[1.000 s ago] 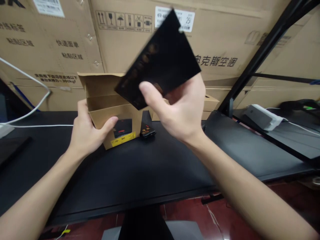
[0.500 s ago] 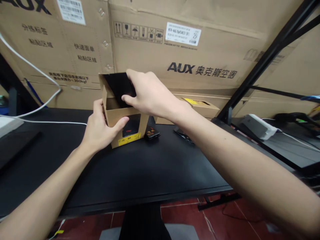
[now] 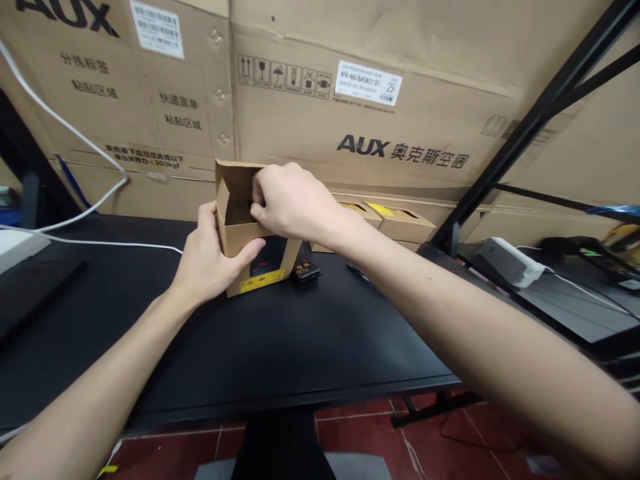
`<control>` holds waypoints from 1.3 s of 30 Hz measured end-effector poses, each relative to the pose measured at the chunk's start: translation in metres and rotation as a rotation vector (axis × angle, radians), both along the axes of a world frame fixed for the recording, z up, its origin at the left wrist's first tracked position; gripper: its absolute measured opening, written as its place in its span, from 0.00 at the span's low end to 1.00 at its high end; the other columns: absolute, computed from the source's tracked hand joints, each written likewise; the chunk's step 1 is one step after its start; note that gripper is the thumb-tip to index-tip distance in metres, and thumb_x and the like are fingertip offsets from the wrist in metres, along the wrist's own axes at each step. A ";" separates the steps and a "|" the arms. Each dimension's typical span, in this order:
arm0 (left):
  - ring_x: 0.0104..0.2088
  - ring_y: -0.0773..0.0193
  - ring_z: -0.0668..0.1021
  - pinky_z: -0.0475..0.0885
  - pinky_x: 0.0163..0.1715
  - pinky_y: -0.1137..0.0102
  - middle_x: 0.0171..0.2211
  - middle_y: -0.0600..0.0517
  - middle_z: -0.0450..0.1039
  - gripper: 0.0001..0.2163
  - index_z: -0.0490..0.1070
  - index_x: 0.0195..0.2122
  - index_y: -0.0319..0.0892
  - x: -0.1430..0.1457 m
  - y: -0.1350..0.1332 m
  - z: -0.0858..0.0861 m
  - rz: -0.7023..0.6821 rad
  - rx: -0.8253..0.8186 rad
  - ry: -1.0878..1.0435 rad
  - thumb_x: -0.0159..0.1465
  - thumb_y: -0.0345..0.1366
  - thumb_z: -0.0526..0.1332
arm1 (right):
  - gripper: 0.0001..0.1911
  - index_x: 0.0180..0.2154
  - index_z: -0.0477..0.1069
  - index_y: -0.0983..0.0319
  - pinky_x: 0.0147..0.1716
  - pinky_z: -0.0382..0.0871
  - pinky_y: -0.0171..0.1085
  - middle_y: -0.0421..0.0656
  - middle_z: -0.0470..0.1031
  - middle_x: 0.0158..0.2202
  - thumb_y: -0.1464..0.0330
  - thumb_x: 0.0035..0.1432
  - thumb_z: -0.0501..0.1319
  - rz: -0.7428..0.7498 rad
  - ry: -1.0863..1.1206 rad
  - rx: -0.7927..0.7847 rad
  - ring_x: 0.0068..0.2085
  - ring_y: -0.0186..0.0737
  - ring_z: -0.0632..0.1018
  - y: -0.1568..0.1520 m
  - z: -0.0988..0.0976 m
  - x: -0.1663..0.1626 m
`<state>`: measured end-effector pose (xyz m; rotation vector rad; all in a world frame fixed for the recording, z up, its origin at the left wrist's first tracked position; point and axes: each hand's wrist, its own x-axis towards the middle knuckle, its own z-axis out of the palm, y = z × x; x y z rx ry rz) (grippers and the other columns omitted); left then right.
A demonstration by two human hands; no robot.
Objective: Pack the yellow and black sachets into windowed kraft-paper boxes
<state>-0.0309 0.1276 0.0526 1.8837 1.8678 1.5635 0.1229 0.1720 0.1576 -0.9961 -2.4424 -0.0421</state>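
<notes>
A small brown cardboard box (image 3: 237, 237) stands on the black table with its top open; it has a window in front and a yellow label (image 3: 261, 280). My left hand (image 3: 207, 257) grips its left side, thumb across the front. The fingers of my right hand (image 3: 290, 200) are curled down into the open top. Whatever they hold, if anything, is hidden by the hand and the box. Just right of the box lies a small black packet (image 3: 306, 270) with orange print.
Two similar brown boxes (image 3: 403, 223) with yellow labels stand behind my right forearm. Large AUX cartons (image 3: 400, 160) wall off the back. A white cable (image 3: 100, 240) crosses the left side, near a dark flat object (image 3: 40, 290). Black metal posts (image 3: 520, 127) rise at the right.
My right hand has lowered the flat black item into the box, and it no longer shows above the rim. My left hand keeps its grip. The view has shifted slightly.
</notes>
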 end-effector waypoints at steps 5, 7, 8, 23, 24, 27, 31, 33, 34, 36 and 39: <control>0.51 0.34 0.85 0.82 0.46 0.46 0.50 0.40 0.82 0.31 0.61 0.55 0.50 0.001 0.000 0.001 0.020 -0.003 0.003 0.53 0.56 0.65 | 0.02 0.36 0.77 0.65 0.52 0.79 0.55 0.49 0.78 0.33 0.73 0.61 0.64 -0.024 -0.024 -0.030 0.47 0.55 0.83 -0.003 0.007 -0.017; 0.50 0.34 0.85 0.82 0.45 0.46 0.50 0.40 0.83 0.30 0.61 0.54 0.51 0.002 0.000 0.002 0.016 0.006 -0.007 0.53 0.56 0.65 | 0.11 0.32 0.76 0.65 0.45 0.81 0.48 0.49 0.78 0.29 0.70 0.66 0.60 -0.023 -0.178 -0.170 0.38 0.48 0.83 -0.010 0.013 -0.022; 0.50 0.34 0.85 0.82 0.44 0.46 0.49 0.40 0.83 0.30 0.61 0.53 0.51 0.002 0.000 0.002 0.007 0.010 -0.014 0.53 0.56 0.66 | 0.16 0.29 0.75 0.65 0.41 0.80 0.46 0.49 0.77 0.27 0.69 0.69 0.56 -0.008 -0.259 -0.250 0.34 0.45 0.81 -0.014 0.016 -0.024; 0.49 0.32 0.85 0.82 0.43 0.43 0.50 0.40 0.83 0.31 0.60 0.53 0.52 0.000 0.002 -0.001 0.009 0.005 -0.001 0.52 0.58 0.66 | 0.18 0.40 0.76 0.61 0.51 0.72 0.39 0.45 0.79 0.40 0.63 0.76 0.51 0.066 0.038 0.044 0.47 0.43 0.80 -0.027 -0.007 0.006; 0.49 0.31 0.85 0.82 0.44 0.43 0.51 0.39 0.82 0.31 0.60 0.53 0.52 0.000 0.002 -0.001 0.016 0.009 0.001 0.52 0.58 0.66 | 0.17 0.42 0.75 0.60 0.54 0.71 0.39 0.45 0.79 0.43 0.62 0.77 0.50 0.041 0.118 0.128 0.51 0.43 0.79 -0.026 -0.015 0.013; 0.52 0.32 0.85 0.82 0.47 0.42 0.53 0.39 0.81 0.32 0.61 0.54 0.51 0.000 0.003 -0.002 0.028 0.016 0.000 0.52 0.59 0.66 | 0.16 0.46 0.74 0.58 0.55 0.70 0.39 0.44 0.77 0.46 0.61 0.77 0.49 -0.011 0.322 0.265 0.52 0.42 0.78 -0.012 -0.045 0.040; 0.54 0.34 0.84 0.82 0.49 0.44 0.53 0.41 0.82 0.33 0.63 0.56 0.50 -0.001 0.003 -0.003 0.027 0.019 -0.024 0.53 0.59 0.67 | 0.14 0.45 0.74 0.60 0.46 0.71 0.38 0.44 0.78 0.41 0.61 0.75 0.52 -0.061 0.377 0.120 0.40 0.39 0.78 0.015 -0.100 0.079; 0.55 0.34 0.84 0.82 0.51 0.44 0.52 0.41 0.82 0.34 0.63 0.56 0.49 -0.002 0.002 -0.004 0.037 0.011 -0.031 0.54 0.59 0.68 | 0.14 0.45 0.77 0.61 0.49 0.71 0.40 0.45 0.79 0.42 0.63 0.75 0.54 -0.041 0.250 -0.008 0.43 0.40 0.78 0.023 -0.124 0.093; 0.56 0.34 0.83 0.82 0.51 0.45 0.52 0.42 0.82 0.34 0.63 0.57 0.49 -0.002 0.002 -0.004 0.042 0.007 -0.032 0.54 0.58 0.68 | 0.15 0.45 0.79 0.61 0.51 0.71 0.40 0.46 0.79 0.43 0.63 0.74 0.55 -0.030 0.186 -0.076 0.45 0.41 0.79 0.024 -0.132 0.097; 0.58 0.34 0.82 0.81 0.53 0.44 0.52 0.43 0.82 0.36 0.62 0.58 0.48 -0.004 0.002 -0.004 0.044 0.008 -0.028 0.53 0.59 0.68 | 0.14 0.46 0.81 0.59 0.53 0.71 0.42 0.47 0.78 0.46 0.61 0.73 0.58 -0.031 0.116 -0.193 0.48 0.42 0.79 0.023 -0.141 0.102; 0.60 0.34 0.80 0.80 0.56 0.43 0.55 0.42 0.81 0.39 0.60 0.61 0.46 -0.006 0.004 -0.006 0.023 0.005 -0.016 0.54 0.58 0.69 | 0.16 0.46 0.81 0.58 0.54 0.71 0.43 0.47 0.77 0.48 0.54 0.69 0.63 -0.124 0.138 -0.293 0.50 0.43 0.79 0.017 -0.140 0.099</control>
